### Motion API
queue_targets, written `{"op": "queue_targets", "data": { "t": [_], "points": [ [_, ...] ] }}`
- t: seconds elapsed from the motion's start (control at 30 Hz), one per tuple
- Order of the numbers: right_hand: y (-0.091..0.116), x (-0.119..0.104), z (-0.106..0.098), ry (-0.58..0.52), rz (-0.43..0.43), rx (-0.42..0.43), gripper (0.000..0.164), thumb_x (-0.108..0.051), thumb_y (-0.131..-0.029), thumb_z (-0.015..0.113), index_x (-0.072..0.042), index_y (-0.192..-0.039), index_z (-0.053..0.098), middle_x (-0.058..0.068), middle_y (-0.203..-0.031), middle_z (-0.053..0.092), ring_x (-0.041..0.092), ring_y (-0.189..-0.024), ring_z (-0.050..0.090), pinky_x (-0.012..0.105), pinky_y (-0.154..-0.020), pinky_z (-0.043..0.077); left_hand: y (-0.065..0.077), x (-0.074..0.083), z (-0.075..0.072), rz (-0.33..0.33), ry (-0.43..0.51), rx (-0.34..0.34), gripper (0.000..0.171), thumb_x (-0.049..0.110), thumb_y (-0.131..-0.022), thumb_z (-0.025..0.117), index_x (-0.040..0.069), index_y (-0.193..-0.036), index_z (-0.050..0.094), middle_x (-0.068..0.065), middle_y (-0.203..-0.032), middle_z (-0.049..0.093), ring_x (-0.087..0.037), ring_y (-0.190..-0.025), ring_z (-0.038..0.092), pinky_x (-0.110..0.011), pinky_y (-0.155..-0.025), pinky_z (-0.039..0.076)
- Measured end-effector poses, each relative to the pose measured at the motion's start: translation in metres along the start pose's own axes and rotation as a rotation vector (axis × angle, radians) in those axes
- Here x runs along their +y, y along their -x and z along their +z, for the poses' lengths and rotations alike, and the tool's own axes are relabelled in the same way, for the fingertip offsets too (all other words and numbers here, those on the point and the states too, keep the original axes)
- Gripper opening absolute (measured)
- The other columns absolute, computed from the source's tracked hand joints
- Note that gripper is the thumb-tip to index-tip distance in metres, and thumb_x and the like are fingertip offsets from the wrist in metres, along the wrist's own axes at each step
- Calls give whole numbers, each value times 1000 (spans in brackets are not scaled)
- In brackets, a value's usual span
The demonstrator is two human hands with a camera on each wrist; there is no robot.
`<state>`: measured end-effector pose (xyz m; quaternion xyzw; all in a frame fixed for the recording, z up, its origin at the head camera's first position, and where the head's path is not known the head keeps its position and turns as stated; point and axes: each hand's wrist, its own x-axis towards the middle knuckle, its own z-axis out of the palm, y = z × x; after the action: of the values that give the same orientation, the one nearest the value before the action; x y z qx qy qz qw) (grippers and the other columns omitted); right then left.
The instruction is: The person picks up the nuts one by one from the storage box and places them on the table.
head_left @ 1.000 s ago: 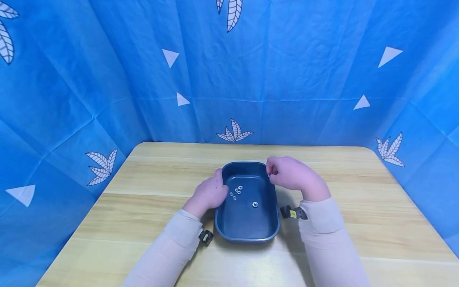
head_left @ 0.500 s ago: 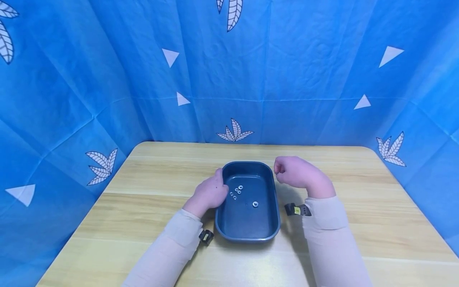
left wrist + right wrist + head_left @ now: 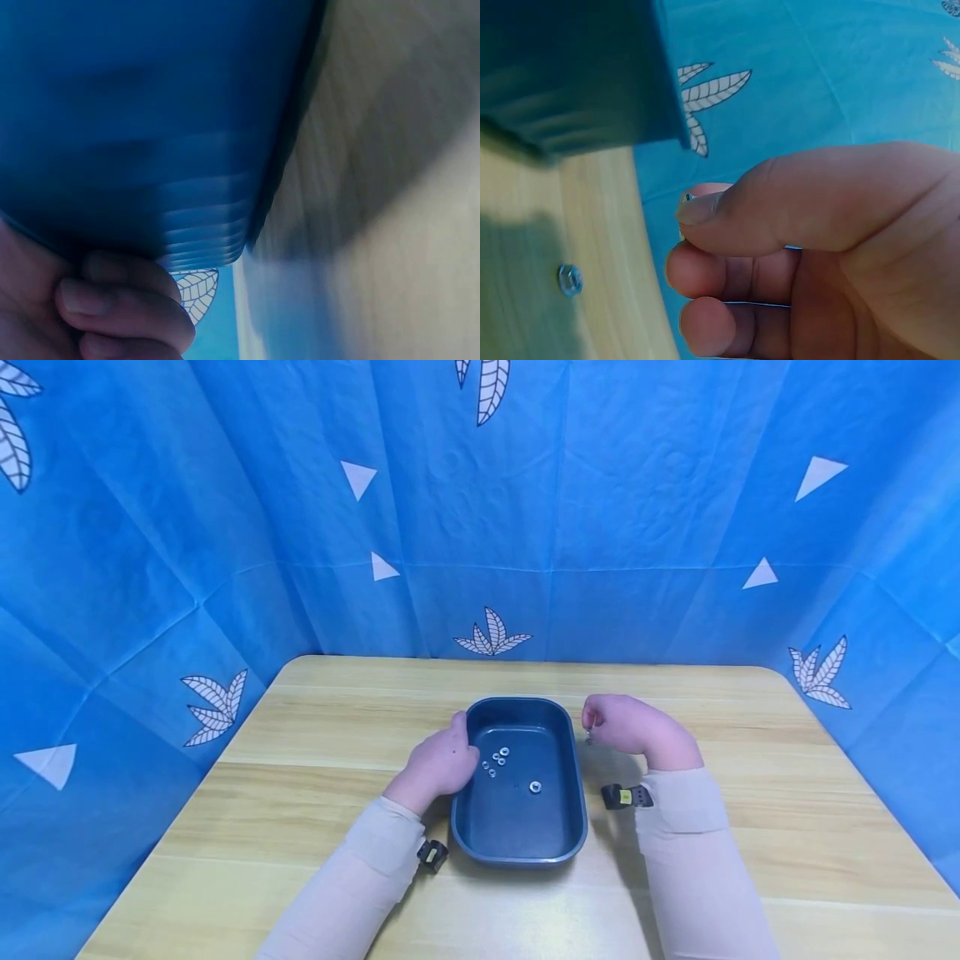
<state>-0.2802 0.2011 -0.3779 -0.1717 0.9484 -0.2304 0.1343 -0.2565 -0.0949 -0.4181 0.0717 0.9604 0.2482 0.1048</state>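
Observation:
A dark blue rectangular tray (image 3: 517, 835) sits on the table. Several small metal nuts (image 3: 502, 762) are grouped in its left half, and a larger nut (image 3: 535, 787) lies by itself further right. My left hand (image 3: 435, 760) holds the tray's left wall, its curled fingers (image 3: 127, 307) showing in the left wrist view. Just outside the right rim, my right hand (image 3: 630, 727) pinches a small shiny metal piece, a nut by its look, mostly hidden by the thumb (image 3: 705, 210). Below those fingers is another nut (image 3: 570, 280), seen against the wooden tabletop.
The wooden table (image 3: 337, 710) has a light grain and rounded back corners. Behind and beside it hangs a blue curtain (image 3: 637, 510) with leaf and triangle prints. Each wrist carries a small black camera (image 3: 431, 856) near the table.
My right hand has moved from over the tray's right rim to outside it, then slightly lower. A nut now shows below its fingers. The left hand keeps its place on the tray.

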Motion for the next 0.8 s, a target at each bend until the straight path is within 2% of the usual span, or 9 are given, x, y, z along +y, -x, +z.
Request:
{"op": "queue_targets", "data": {
  "t": [0.13,0.4,0.8],
  "points": [
    [0,6,1,-12,9,-12,24,1,-82,52,-3,-103,63,7,-97,63,27,-91,57,46,-83,47,-1,0,0,1,-13,-4,70,25,-102,47,-2,-159,16,-8,-73,57,-23,-59,57,-37,-55,45],
    [-3,14,3,-24,28,-30,19,-1,-81,54,-6,-98,62,7,-93,62,27,-92,56,47,-82,46,-2,-1,0,3,-3,-3,70,25,-103,47,-1,-159,16,-8,-74,57,-23,-58,57,-37,-55,46],
    [-7,24,9,-24,48,-48,14,-2,-87,57,-5,-99,63,7,-94,62,27,-91,56,48,-83,47,-1,0,-1,-8,12,-11,70,25,-103,47,-1,-159,15,-8,-79,58,-23,-62,58,-37,-57,46]
  ]
}}
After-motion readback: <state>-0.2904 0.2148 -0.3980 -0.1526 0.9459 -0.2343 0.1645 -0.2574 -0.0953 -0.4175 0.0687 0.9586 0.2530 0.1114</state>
